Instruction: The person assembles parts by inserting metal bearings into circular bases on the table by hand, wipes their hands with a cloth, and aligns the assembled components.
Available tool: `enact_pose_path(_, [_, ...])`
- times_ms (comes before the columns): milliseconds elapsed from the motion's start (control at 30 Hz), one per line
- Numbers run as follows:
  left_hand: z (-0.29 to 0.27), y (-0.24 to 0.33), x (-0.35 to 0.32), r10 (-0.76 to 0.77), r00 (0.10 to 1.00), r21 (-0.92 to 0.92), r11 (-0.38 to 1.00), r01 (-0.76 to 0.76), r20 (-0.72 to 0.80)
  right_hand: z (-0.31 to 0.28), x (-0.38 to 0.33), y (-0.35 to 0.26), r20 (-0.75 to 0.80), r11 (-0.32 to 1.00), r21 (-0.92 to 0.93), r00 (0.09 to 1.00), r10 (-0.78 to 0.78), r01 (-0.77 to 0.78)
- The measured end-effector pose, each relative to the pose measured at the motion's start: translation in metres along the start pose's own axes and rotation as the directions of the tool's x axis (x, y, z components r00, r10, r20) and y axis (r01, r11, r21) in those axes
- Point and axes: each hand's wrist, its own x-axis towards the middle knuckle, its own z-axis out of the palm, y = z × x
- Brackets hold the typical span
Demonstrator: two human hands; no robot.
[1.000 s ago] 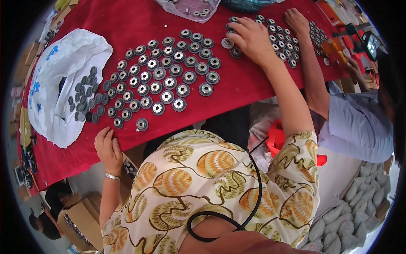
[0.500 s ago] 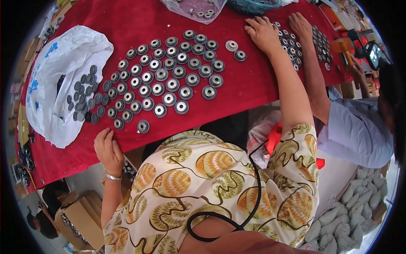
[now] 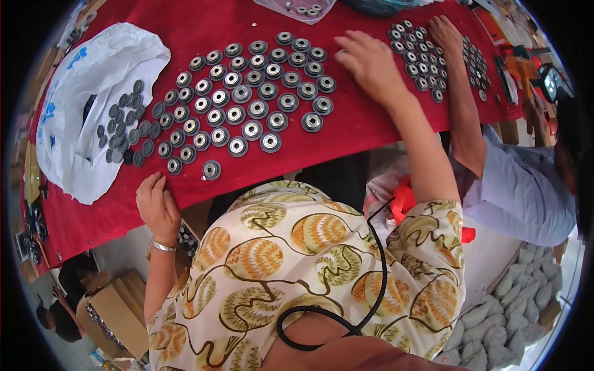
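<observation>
My left hand [image 3: 158, 207] lies at the table's near edge, fingers loosely apart, holding nothing. Just beyond it is a dark grey round wheel with a shiny metal bearing [image 3: 211, 170] in its middle. Many more such wheels [image 3: 235, 115] lie flat in loose rows across the middle. My right hand [image 3: 370, 62] reaches over the cloth, right of these rows, its fingers bent downward and slightly blurred. Whatever lies under its fingertips is hidden. Farther right is a second group of wheels [image 3: 422, 57]. Plain grey discs [image 3: 117, 127] are heaped on a white plastic bag [image 3: 68, 145] at the left.
A co-worker's hand [image 3: 447, 36] rests beside the second group, with smaller parts [image 3: 476, 65] beyond it. A clear bag [image 3: 300, 8] and a teal basket [image 3: 377, 6] stand at the far edge. The red cloth [image 3: 346, 139] covers the table. An open carton [image 3: 117, 312] stands below left.
My right hand has moved left, away from the second group, to where two separate wheels lay; these are now out of sight. My left hand stays put. The view has shifted slightly.
</observation>
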Motion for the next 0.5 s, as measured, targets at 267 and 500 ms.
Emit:
enact_pose_path(267, [0.002, -0.003, 0.003, -0.004, 0.999, -0.06, 0.998, 0.002, -0.035, -0.004, -0.025, 0.06, -0.001, 0.937, -0.328, 0.991, 0.132, -0.125])
enact_pose_path(500, [-0.008, 0.003, 0.008, -0.018, 0.999, -0.019, 1.0, 0.018, -0.039, -0.01, 0.02, -0.034, -0.034, 1.0, -0.021, 0.999, 0.007, -0.008])
